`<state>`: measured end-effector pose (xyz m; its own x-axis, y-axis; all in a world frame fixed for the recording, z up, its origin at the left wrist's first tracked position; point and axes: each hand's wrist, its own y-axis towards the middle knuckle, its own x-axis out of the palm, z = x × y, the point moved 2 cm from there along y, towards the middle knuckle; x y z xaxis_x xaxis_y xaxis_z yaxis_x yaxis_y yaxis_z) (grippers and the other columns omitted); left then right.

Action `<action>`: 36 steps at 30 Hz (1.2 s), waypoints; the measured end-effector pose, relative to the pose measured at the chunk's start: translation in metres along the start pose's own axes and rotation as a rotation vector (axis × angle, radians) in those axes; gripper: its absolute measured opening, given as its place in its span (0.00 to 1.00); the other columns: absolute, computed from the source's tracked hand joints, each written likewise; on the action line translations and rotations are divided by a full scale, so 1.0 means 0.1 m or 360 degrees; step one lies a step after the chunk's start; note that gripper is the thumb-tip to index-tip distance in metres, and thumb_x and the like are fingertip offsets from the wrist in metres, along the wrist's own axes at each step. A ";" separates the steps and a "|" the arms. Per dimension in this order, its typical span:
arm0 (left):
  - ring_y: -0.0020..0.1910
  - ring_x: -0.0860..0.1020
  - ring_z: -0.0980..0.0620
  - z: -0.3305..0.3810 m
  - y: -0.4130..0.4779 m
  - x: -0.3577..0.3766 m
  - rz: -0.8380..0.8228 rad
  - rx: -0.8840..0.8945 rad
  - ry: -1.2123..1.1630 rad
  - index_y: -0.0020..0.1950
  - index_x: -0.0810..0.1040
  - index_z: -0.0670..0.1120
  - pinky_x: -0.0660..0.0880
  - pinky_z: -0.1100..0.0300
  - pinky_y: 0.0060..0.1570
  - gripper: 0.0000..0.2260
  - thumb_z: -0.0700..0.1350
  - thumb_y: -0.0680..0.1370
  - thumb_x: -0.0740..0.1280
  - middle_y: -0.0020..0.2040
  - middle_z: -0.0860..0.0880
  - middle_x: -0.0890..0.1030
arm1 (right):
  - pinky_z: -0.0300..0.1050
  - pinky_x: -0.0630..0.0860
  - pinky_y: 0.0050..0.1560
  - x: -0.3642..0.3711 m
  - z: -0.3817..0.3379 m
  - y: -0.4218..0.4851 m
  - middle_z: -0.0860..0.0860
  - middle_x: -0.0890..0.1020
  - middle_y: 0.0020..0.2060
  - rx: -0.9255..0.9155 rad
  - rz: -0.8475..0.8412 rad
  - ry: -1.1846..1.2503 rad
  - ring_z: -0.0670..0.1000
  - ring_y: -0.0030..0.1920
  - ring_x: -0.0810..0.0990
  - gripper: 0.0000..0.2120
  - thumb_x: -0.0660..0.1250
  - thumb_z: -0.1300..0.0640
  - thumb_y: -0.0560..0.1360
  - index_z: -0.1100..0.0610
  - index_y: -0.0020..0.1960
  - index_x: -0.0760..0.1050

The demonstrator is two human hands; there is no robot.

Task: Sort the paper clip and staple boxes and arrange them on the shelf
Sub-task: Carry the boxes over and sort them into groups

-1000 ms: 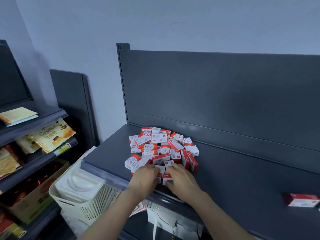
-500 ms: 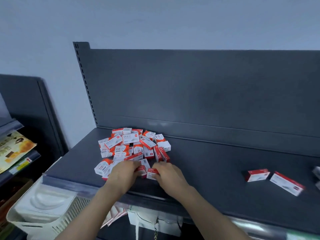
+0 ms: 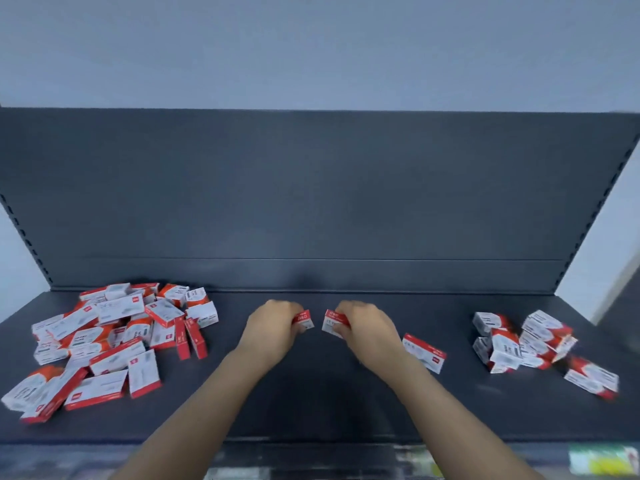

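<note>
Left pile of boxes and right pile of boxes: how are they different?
The left pile has many more boxes than the right pile. The left pile sprawls wide; the right pile is a tighter clump. Both are jumbled red-and-white boxes on one dark shelf.

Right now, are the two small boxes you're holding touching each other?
Apart. The head view shows a strip of dark shelf between the left box and the right box.
</note>
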<state>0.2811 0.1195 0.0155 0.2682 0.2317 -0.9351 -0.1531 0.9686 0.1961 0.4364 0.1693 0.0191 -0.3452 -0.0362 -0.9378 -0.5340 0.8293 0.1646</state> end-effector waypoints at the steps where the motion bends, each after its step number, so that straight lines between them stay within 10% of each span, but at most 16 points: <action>1: 0.49 0.78 0.45 0.14 0.08 0.06 -0.0010 -0.0004 -0.0003 0.47 0.78 0.46 0.72 0.55 0.44 0.06 0.47 0.76 0.65 0.46 0.47 0.82 | 0.47 0.72 0.48 -0.06 0.16 0.00 0.54 0.79 0.52 0.0038 -0.0008 -0.0021 0.56 0.51 0.78 0.08 0.62 0.57 0.77 0.57 0.55 0.72; 22: 0.52 0.78 0.40 0.98 0.71 0.82 -0.0513 -0.0244 0.0004 0.48 0.77 0.36 0.72 0.53 0.45 0.08 0.41 0.77 0.64 0.53 0.38 0.79 | 0.44 0.69 0.39 0.04 1.39 0.23 0.58 0.81 0.47 0.0275 -0.0296 -0.0136 0.59 0.48 0.79 0.09 0.62 0.55 0.76 0.61 0.47 0.75; 28: 0.57 0.74 0.39 0.96 0.58 0.57 -0.0488 -0.0348 -0.0120 0.55 0.74 0.36 0.71 0.51 0.54 0.20 0.53 0.79 0.60 0.57 0.37 0.77 | 0.45 0.68 0.40 -0.01 1.21 0.28 0.58 0.81 0.48 0.0182 -0.0247 -0.0176 0.59 0.50 0.79 0.14 0.59 0.49 0.78 0.56 0.39 0.71; 36: 0.63 0.70 0.38 0.46 0.11 0.07 -0.0021 -0.0572 0.0010 0.63 0.68 0.36 0.64 0.51 0.65 0.22 0.54 0.80 0.57 0.62 0.37 0.74 | 0.52 0.71 0.59 -0.05 0.32 0.39 0.60 0.71 0.66 -0.0094 -0.0030 0.0117 0.60 0.67 0.69 0.29 0.64 0.50 0.76 0.61 0.71 0.61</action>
<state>0.3251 0.1356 0.0246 0.2666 0.2178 -0.9389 -0.4749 0.8774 0.0687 0.4422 0.2193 0.0199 -0.3893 -0.0940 -0.9163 -0.5845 0.7940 0.1669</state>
